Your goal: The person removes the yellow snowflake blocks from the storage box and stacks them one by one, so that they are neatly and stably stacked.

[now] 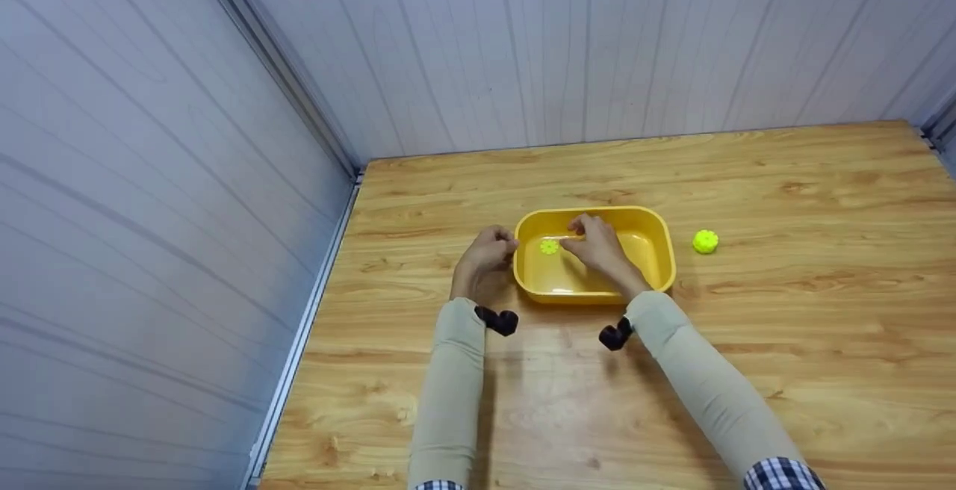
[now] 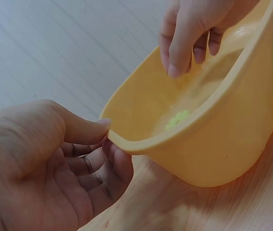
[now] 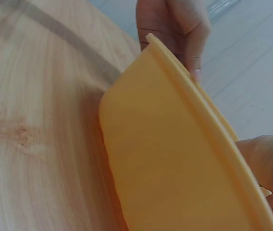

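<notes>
A yellow plastic basin (image 1: 575, 299) stands on the wooden table. My left hand (image 1: 489, 249) pinches its left rim between thumb and fingers, as the left wrist view shows up close. On the basin's floor, towards the left, lies a small flower-shaped yellow-green piece (image 2: 177, 119). My right hand (image 1: 600, 249) reaches over the front rim into the basin, fingers bent loosely down just right of that piece. Between its thumb and forefinger there is a gap, with nothing seen in it. The basin wall hides most of the right hand in the right wrist view.
A thicker yellow-green flower-shaped piece (image 1: 705, 241), perhaps several stacked, sits on the table (image 1: 821, 311) to the right of the basin. Pale panelled walls rise behind the table and along its left side. Each wrist wears a small black camera (image 1: 617, 334).
</notes>
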Demonstrator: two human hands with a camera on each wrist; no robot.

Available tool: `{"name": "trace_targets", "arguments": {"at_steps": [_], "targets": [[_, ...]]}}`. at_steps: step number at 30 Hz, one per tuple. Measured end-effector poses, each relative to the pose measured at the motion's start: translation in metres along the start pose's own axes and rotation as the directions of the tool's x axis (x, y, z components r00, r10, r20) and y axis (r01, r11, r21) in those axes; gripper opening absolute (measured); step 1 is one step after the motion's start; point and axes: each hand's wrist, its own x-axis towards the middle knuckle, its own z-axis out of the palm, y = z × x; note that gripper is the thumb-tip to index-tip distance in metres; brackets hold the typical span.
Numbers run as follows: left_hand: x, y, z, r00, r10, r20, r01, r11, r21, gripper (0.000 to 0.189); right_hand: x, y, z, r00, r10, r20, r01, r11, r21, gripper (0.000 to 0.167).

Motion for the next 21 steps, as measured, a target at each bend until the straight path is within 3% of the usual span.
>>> {"name": "trace_targets", "arguments": {"at_steps": [13,21], "targets": [[0.0,0.001,0.0,1.0,-0.005,-0.019,0.005,1.0,0.006,0.006,0.002,-0.007,0.009,0.993,-0.01,0.122,0.033,0.982,-0.188,0.04],[-0.001,0.001,0.002,1.0,-0.01,-0.018,0.01,0.999,-0.033,0.006,0.006,-0.012,0.018,0.99,0.001,0.144,0.04,0.959,-0.282,0.039]]}}
